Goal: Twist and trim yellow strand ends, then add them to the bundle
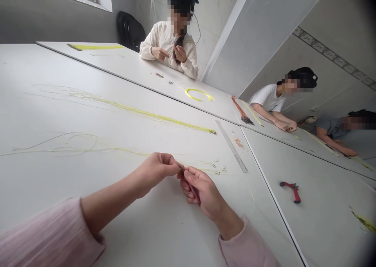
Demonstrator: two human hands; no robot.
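My right hand [202, 188] is closed around a slim tool with a pinkish handle [194, 193] and a dark metal tip; my fingers hide its exact kind. Thumb and forefinger of my left hand [158, 167] are pinched together right at that tip, and what lies between them is too small to make out. Just beyond my hands, several hooks [217, 167] on thin yellow-green lines [117, 148] lie loose on the white table. Farther back is a bundle of yellow lines [164, 120], with dark hooks gathered at its right end.
Right of the bundle lies a ruler [232, 146], beside small copper-coloured pieces [238, 143]. Red-handled pliers [293, 191] rest on the adjoining table. A yellow coil [199, 94] and an orange bundle [242, 112] lie across the seam. Three other people sit along the far side.
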